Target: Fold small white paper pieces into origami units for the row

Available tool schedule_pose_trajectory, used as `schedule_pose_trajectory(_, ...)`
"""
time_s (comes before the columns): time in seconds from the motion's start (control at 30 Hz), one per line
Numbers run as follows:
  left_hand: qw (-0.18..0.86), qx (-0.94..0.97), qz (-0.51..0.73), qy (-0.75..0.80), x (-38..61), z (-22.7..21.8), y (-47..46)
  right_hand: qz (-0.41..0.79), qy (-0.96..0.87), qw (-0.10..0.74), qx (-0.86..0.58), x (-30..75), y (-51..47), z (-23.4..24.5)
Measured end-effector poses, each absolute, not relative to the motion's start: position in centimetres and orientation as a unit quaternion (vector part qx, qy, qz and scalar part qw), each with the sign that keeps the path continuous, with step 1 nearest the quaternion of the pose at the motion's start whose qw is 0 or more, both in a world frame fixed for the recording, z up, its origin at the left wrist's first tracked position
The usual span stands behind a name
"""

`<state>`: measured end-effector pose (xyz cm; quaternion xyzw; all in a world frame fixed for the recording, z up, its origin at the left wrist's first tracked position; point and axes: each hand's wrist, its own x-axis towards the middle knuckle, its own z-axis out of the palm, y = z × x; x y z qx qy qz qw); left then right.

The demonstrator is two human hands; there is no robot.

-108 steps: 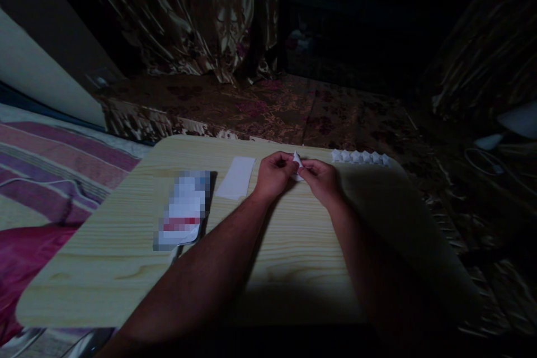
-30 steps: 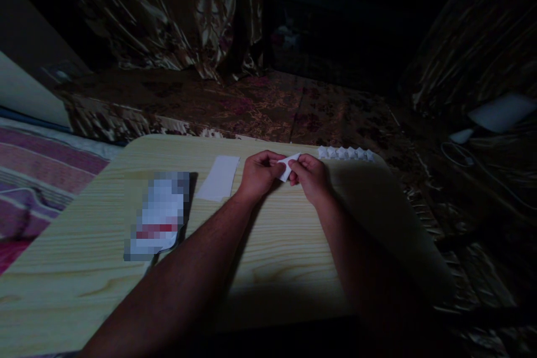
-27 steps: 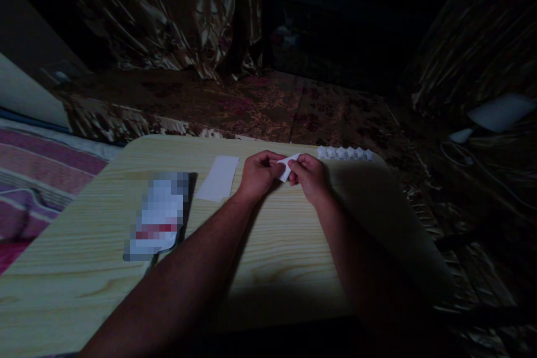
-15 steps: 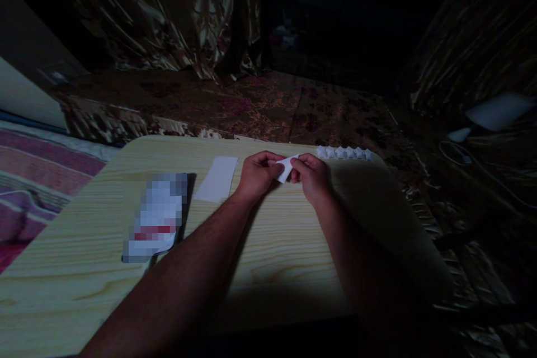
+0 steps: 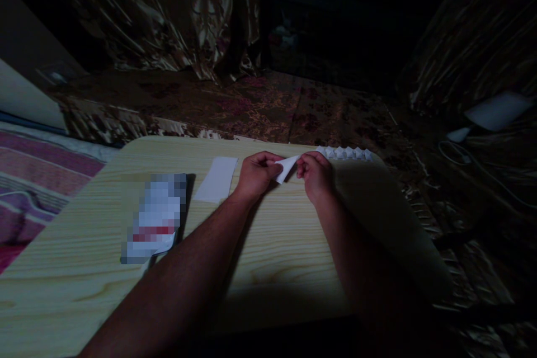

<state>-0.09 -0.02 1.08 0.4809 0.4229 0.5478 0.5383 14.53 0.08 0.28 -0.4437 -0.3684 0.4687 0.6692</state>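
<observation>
Between finger and thumb, my left hand (image 5: 258,175) pinches a small folded piece of white paper (image 5: 287,169) above the table. My right hand (image 5: 316,172) is closed at the paper's upper right tip, its fingers curled against that edge; the exact grip is partly hidden. Left of my hands lies a flat stack or sheet of white paper (image 5: 217,179). Behind my right hand, a row of several small white folded paper stars (image 5: 348,152) runs along the table's far edge.
A pixelated phone-like device (image 5: 157,218) lies on the wooden table (image 5: 281,257) at the left, near my left forearm. A striped bedcover (image 5: 37,168) borders the table's left side. Beyond the table are patterned cloth (image 5: 285,100) and a pale lamp-like object (image 5: 499,112).
My right hand has shifted slightly to the right, toward the paper's tip, and its fingers are more curled. More of the folded paper shows. My left hand stays nearly in place.
</observation>
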Motion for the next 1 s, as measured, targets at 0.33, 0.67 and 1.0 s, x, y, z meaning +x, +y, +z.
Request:
schedule_pose_trajectory(0.33, 0.533, 0.489, 0.546, 0.422, -0.12, 0.95, -0.08, 0.47, -0.432, 0.612, -0.468, 14.12, -0.32, 0.02)
schedule_pose_trajectory(0.67, 0.542, 0.489, 0.549, 0.408, 0.02, 0.95, -0.03, 0.442, -0.441, 0.635, -0.455, 14.16, -0.24, 0.02)
schedule_pose_trajectory(1.0, 0.544, 0.488, 0.544, 0.412, 0.02, 0.85, 0.03, 0.433, -0.432, 0.629, -0.481, 14.12, -0.24, -0.1)
